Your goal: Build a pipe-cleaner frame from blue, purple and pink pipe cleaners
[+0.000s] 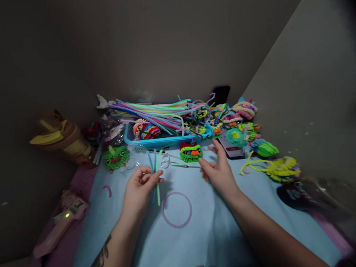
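head view, watched from my end. left hand (140, 185): nearly closed, thumb and fingers pinching several fuzzy stems (159, 197), blue and pale green, which stand out above and below the grip. right hand (220, 172): loose, thumb and index finger spread apart; i see nothing held between them. an orange piece (205, 176) shows just under the right thumb; i cannot tell whether it is touched.

between the hands and slightly farther off: scissors (186, 166), partly covered, a pale green stem lying along them. just beyond the right thumb, a green-and-red fuzzy creature (190, 153). nearer me, between the two wrists, a lilac ring (190, 210) lies flat on the worktop (181, 254). past both hands, a blue tray (166, 142) carries a heap of long stems (151, 111).

hard to read: the right hand's lower fingers, hidden behind the palm; the exact count of stems in the left; the phone (232, 150) beyond the right hand, partly covered and partly blurred out; the tangle at the tray's right end.
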The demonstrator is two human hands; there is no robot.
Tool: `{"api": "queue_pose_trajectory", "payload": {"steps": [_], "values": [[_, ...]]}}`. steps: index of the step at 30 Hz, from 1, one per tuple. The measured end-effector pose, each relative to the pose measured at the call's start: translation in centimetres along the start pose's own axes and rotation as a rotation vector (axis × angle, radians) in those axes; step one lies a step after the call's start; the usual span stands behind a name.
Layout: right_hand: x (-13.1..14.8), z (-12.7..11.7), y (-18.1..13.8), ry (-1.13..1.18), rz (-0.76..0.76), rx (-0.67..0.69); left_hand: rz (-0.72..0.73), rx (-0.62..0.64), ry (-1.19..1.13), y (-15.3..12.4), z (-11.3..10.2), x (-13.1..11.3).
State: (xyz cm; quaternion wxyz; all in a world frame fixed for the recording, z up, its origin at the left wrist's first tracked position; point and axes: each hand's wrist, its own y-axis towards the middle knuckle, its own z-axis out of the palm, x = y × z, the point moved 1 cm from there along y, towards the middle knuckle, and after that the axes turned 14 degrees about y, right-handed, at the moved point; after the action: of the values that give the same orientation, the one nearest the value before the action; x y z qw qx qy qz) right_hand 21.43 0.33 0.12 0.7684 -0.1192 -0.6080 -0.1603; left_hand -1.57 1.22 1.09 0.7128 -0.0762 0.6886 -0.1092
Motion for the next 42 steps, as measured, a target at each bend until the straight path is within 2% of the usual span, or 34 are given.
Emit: {"api": "queue_pose_trajectory", "payload": {"steps": [2,3,7,9,14,18,22,25,27,31,35,39,42], "values": [[0.3,0.2,-0.6,-0.08,-0.051,0.022,-0.022,0.105,0.053,-0.5,0.7,0.0],[0.3,0.6,-1.1,-0.075,-0.013,0.076,-0.025,0.165,0.095,-0.9,1.2,0.0],[-0.5,2.9,-3.2,0.129,0.3,0.462,-0.018,0.404,0.251,-2.2,2.7,0.1],[-0.9,3.7,-3.9,0.251,0.421,0.515,-0.008,0.442,0.285,-2.4,3.0,0.3],[-1.5,3.8,-4.0,0.414,0.475,0.443,-0.045,0.378,0.309,-1.9,2.8,1.0],[-2.0,3.8,-4.2,0.381,0.459,0.44,0.005,0.38,0.356,-1.8,2.8,1.0],[-2.4,3.7,-3.8,0.322,0.469,0.288,0.023,0.366,0.347,-1.8,2.8,0.9],[-2.0,3.3,-3.1,0.388,0.471,0.16,0.056,0.299,0.349,-1.6,2.5,0.9],[-1.7,3.1,-2.7,0.447,0.457,0.127,0.091,0.262,0.401,-1.5,2.2,1.0],[-1.5,2.8,-2.4,0.523,0.446,0.146,0.081,0.247,0.371,-1.6,1.8,0.8],[-1.4,3.2,-3.0,0.567,0.43,0.24,0.047,0.246,0.3,-1.7,1.8,0.5],[-1.1,3.7,-3.8,0.57,0.545,0.301,0.084,0.322,0.41,-1.8,2.2,0.4],[-0.8,3.9,-4.2,0.526,0.562,0.339,0.125,0.356,0.485,-2.0,2.6,0.4]]}}
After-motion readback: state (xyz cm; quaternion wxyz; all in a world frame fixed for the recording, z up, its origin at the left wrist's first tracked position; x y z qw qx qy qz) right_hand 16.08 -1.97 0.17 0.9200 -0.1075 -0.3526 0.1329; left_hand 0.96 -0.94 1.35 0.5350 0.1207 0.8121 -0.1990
